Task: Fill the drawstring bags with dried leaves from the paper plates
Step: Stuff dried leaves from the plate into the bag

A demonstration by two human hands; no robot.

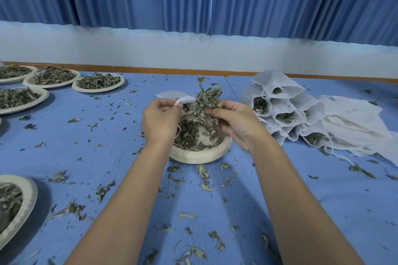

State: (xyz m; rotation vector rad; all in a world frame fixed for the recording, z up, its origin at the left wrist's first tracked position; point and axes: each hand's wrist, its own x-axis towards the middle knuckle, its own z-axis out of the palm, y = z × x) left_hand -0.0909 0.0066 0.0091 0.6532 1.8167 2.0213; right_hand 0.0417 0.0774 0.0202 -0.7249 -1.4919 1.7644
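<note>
Filling: a person pushes leaves [207, 103] toward a bag [172, 95] right over a plate [200, 155], so most of what drops should land back on the plate.
Left hand [160, 119]: it pinches the rim of the white bag and lifts it up. This likely holds the mouth open for the leaves.
Right hand [233, 121]: its fingers curl round a big bunch of leaves. The bunch is just beside the bag mouth. Whether any leaves are inside yet cannot be told.
Plate: it sits on the tabletop [107, 146] just under both hands. Some leaves are left in it, with a bare patch in the middle.
Full bags [280, 112]: they lie in a pile to the right of the plate, mouths open toward the person, with leaves showing inside. They are near the right hand, so a done bag is likely quick to set down.
Flat bags [355, 122]: they lie past the pile, further right, and look empty. The next one is probably easy to reach.
Other plates [99, 83]: they sit along the left side, heaped with leaves and well apart from the hands. They look like they are waiting their turn.
Bits [204, 180]: small leaf pieces are spilled all over the blue tabletop. Dry leaves crumble and fall easily.
Next: the bunch likely needs a gentle push down into the bag.
</note>
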